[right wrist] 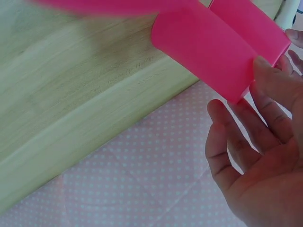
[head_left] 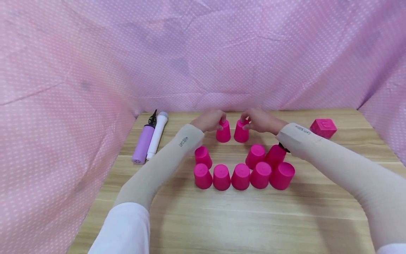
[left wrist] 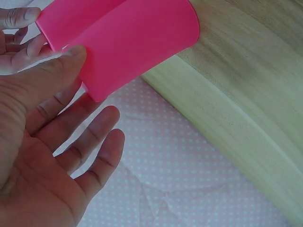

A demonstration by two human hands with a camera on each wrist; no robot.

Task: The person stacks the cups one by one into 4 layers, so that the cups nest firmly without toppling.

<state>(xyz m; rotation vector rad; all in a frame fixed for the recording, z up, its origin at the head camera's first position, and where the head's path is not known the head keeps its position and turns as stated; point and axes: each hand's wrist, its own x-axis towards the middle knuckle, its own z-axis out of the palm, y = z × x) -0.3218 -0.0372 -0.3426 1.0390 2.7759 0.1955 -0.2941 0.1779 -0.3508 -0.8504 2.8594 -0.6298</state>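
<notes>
Two pink cups stand upside down side by side near the table's far edge. My left hand (head_left: 210, 120) pinches the left cup (head_left: 223, 133) by its closed top; in the left wrist view the thumb lies on the side of that cup (left wrist: 137, 42) and the lower fingers spread loosely. The right cup (head_left: 241, 134) is pinched the same way by my right hand (head_left: 260, 120), its thumb showing against the cup (right wrist: 203, 52) in the right wrist view. Nearer me, a front row of upturned pink cups (head_left: 221, 177) has more behind it, one at the left (head_left: 203, 157) and two at the right (head_left: 255, 156).
A purple hand pump (head_left: 143, 143) with a black nozzle and a white microphone (head_left: 157, 135) lie at the left. Back right sits a pink cube (head_left: 323, 128). My right forearm passes over the cups at the right. Pink dotted cloth (head_left: 203, 81) hangs behind the wooden table (head_left: 234, 218).
</notes>
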